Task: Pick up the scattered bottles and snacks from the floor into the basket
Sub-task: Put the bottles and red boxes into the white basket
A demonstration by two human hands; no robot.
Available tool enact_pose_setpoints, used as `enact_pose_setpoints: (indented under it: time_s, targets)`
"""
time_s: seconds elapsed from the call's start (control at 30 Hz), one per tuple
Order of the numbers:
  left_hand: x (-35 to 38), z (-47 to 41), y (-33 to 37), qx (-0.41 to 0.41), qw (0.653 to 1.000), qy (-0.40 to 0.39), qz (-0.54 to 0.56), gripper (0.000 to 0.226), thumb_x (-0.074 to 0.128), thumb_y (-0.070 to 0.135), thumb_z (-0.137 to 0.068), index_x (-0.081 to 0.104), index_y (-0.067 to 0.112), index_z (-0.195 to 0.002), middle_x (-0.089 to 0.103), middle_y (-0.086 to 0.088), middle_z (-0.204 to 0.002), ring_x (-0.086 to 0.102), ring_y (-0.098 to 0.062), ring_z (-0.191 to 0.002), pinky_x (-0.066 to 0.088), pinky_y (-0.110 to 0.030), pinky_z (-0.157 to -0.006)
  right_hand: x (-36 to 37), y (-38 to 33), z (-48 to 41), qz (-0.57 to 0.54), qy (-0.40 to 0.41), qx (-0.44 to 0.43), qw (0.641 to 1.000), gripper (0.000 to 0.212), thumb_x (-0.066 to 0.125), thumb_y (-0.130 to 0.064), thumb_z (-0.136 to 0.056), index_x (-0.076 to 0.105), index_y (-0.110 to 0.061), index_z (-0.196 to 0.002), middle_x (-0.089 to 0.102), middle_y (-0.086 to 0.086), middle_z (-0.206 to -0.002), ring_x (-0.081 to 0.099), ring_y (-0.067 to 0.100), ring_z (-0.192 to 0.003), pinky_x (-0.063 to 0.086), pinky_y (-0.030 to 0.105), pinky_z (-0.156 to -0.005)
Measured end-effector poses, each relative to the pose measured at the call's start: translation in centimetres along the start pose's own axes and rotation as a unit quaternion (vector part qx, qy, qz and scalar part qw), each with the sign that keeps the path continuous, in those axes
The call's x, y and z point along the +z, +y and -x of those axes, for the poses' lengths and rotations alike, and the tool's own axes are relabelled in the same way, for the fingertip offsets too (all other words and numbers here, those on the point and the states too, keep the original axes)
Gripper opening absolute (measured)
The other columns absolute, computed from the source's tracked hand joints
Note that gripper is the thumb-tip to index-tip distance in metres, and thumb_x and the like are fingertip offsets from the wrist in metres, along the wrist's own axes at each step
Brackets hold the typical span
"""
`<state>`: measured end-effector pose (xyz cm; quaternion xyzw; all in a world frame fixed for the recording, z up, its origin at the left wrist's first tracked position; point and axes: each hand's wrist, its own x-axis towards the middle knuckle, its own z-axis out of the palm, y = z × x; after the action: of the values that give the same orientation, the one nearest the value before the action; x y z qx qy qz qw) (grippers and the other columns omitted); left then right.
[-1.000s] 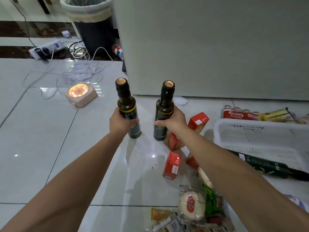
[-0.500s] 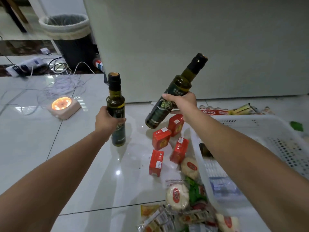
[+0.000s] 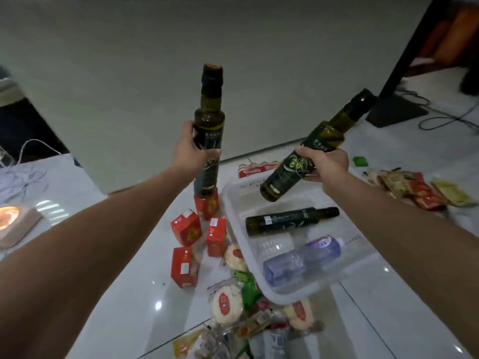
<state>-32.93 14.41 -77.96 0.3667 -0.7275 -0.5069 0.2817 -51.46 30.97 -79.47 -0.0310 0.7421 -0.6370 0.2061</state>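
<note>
Head view: the left hand (image 3: 193,149) is wrapped round the middle of an upright bottle (image 3: 209,120); the right hand (image 3: 326,164) is wrapped round the body of a tilted bottle (image 3: 311,151). The tilted bottle hangs over the far end of the basket (image 3: 233,216), its long axis slanting, cap up and away to the right, base down to the left above the dark bottle (image 3: 290,220) lying there beside a clear bottle (image 3: 303,257); the upright bottle is vertical, cap up, above the red cartons (image 3: 186,228) just outside the basket's left wall. Released from here, the tilted bottle would likely strike the dark one and might crack; the upright bottle, lowered carelessly, could topple the cartons.
</note>
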Motion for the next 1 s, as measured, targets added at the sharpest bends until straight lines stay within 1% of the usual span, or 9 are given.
enact_pose_setpoints:
  time_s: [0.17,0.27,0.33,0.4,0.5,0.6,0.7,0.87,1.0]
  targets:
    - [8.6,-0.7,0.8,0.029,0.989,-0.135,-0.048,0.067,0.071,0.006,-0.079,0.04,0.018,-0.137,0.053,-0.005,-0.134,0.049,-0.024,-0.122,0.04,-0.04,-0.098,-5.1,4.8,-0.5,0.015,0.038,0.065,0.997,0.042,0.085,-0.024,-0.065,0.056,-0.013,-0.093,0.067,0.011,-0.105,0.066,0.028,-0.093,0.059,0.043,-0.077]
    - [13.1,-1.2,0.3,0.047,0.969,-0.214,-0.113,0.08,0.074,0.01,-0.078,0.032,0.022,-0.144,0.05,-0.007,-0.138,0.048,-0.027,-0.125,0.038,-0.036,-0.098,-6.3,8.0,-0.5,-0.011,0.066,0.136,0.988,0.045,0.085,-0.024,-0.064,0.056,-0.008,-0.095,0.067,0.014,-0.104,0.067,0.031,-0.088,0.06,0.042,-0.073]
    - [15.7,-1.6,-0.4,0.054,0.947,-0.259,-0.181,0.09,0.072,0.013,-0.081,0.017,0.026,-0.151,0.045,-0.008,-0.143,0.045,-0.03,-0.128,0.036,-0.031,-0.096,-6.2,9.6,-0.4,-0.028,0.075,0.185,0.979,0.051,0.084,-0.023,-0.066,0.054,-0.004,-0.102,0.066,0.016,-0.104,0.068,0.033,-0.085,0.06,0.04,-0.063]
    - [17.9,-2.0,-1.6,0.064,0.918,-0.297,-0.257,0.099,0.07,0.015,-0.083,0.001,0.025,-0.152,0.04,-0.012,-0.146,0.044,-0.03,-0.129,0.036,-0.029,-0.097,-5.6,11.1,-0.5,-0.05,0.078,0.228,0.969,0.064,0.085,-0.023,-0.066,0.049,-0.003,-0.115,0.063,0.019,-0.109,0.067,0.037,-0.086,0.06,0.043,-0.057]
    - [20.2,-2.8,-3.7,0.085,0.861,-0.353,-0.357,0.103,0.068,0.017,-0.085,-0.011,0.028,-0.151,0.04,-0.016,-0.146,0.046,-0.03,-0.126,0.036,-0.034,-0.101,-4.4,12.8,-1.0,-0.076,0.089,0.277,0.954,0.072,0.085,-0.026,-0.064,0.044,-0.003,-0.118,0.062,0.02,-0.11,0.067,0.038,-0.086,0.059,0.048,-0.056]
    - [21.2,-3.8,-6.0,0.085,0.825,-0.365,-0.424,0.103,0.068,0.017,-0.085,-0.012,0.028,-0.15,0.044,-0.016,-0.143,0.048,-0.03,-0.125,0.037,-0.036,-0.104,-3.6,14.1,-1.7,-0.075,0.081,0.313,0.943,0.071,0.084,-0.029,-0.066,0.046,-0.001,-0.119,0.063,0.021,-0.11,0.068,0.038,-0.085,0.058,0.041,-0.048]
    - [22.2,-4.8,-7.8,0.082,0.804,-0.37,-0.458,0.101,0.065,0.021,-0.087,-0.015,0.028,-0.149,0.045,-0.018,-0.141,0.049,-0.03,-0.122,0.037,-0.037,-0.104,-3.3,15.0,-2.4,-0.086,0.048,0.338,0.936,0.067,0.081,-0.027,-0.071,0.048,0.001,-0.121,0.061,0.022,-0.115,0.066,0.04,-0.093,0.056,0.038,-0.042]
    - [24.4,-5.6,-10.3,0.097,0.764,-0.381,-0.512,0.094,0.06,0.027,-0.09,-0.012,0.023,-0.15,0.047,-0.022,-0.135,0.052,-0.034,-0.117,0.042,-0.041,-0.1,-3.0,15.1,-4.2,-0.045,0.013,0.404,0.913,0.047,0.077,-0.025,-0.075,0.045,-0.007,-0.106,0.052,0.019,-0.112,0.059,0.042,-0.103,0.058,0.047,-0.067]
    - [25.6,-5.6,-12.1,0.101,0.746,-0.37,-0.544,0.083,0.058,0.033,-0.092,0.003,0.017,-0.151,0.044,-0.022,-0.136,0.05,-0.036,-0.118,0.043,-0.046,-0.099,-2.2,15.5,-5.5,0.058,0.0,0.398,0.916,0.042,0.077,-0.02,-0.074,0.051,-0.005,-0.104,0.058,0.018,-0.115,0.06,0.036,-0.088,0.057,0.044,-0.077]
